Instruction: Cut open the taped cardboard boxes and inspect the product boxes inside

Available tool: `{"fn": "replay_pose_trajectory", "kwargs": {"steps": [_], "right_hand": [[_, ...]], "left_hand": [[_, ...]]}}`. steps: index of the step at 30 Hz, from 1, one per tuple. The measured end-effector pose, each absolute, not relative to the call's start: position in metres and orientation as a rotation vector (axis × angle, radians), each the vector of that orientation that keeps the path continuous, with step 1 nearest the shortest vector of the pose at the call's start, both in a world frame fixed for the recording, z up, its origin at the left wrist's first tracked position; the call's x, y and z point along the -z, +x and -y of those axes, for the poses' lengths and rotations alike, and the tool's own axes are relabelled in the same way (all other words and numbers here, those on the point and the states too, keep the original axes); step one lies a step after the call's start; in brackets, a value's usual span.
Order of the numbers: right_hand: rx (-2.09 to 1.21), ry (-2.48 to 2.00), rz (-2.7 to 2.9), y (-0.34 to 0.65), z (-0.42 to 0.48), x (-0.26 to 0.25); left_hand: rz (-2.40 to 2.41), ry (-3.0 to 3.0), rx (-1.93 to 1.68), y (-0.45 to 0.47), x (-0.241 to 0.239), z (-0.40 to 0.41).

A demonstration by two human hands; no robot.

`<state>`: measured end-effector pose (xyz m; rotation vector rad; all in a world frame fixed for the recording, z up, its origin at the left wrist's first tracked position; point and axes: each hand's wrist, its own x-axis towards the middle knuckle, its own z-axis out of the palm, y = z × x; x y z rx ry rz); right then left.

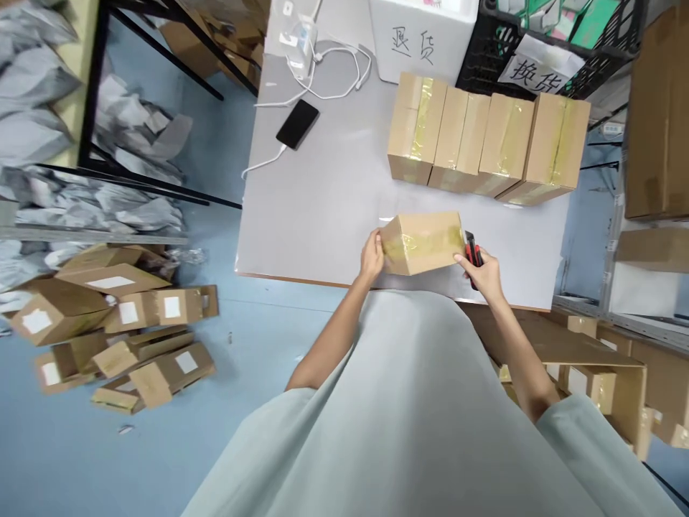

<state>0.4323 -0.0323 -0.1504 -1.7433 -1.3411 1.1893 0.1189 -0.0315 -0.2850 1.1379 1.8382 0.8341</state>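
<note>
A taped cardboard box (430,243) is at the table's front edge, tilted a little. My left hand (372,255) grips its left end, fingers round the side. At the box's right end, my right hand (484,273) holds a black and red box cutter (473,251), and its thumb touches the box's lower right corner. I cannot tell whether the cutter's blade is out. Behind, several taped cardboard boxes (457,136) stand side by side in a row on the grey table (317,201).
A black phone (298,124) with a white cable lies at the table's left, near a power strip (304,47). A white bin (423,43) and a black crate (484,64) stand at the back. Opened cartons (172,373) are piled on the floor at left.
</note>
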Motion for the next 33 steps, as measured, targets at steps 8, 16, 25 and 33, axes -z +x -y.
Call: {"fn": "replay_pose_trajectory", "kwargs": {"steps": [8, 16, 25, 33], "right_hand": [[-0.827, -1.915, 1.758, 0.487, 0.035, 0.138], [-0.403, -2.104, 1.999, 0.451, 0.055, 0.102], [-0.987, -1.899, 2.281, 0.384, 0.074, 0.069], [-0.95, -1.996, 2.412, 0.359, 0.072, 0.068]], "left_hand": [[-1.548, 1.203, -0.846, 0.184, 0.273, 0.007], [-1.526, 1.234, -1.109, 0.173, 0.198, 0.024], [-1.434, 1.18, -1.023, 0.164, 0.188, 0.006], [-1.449, 1.171, -1.03, 0.166, 0.186, 0.01]]}}
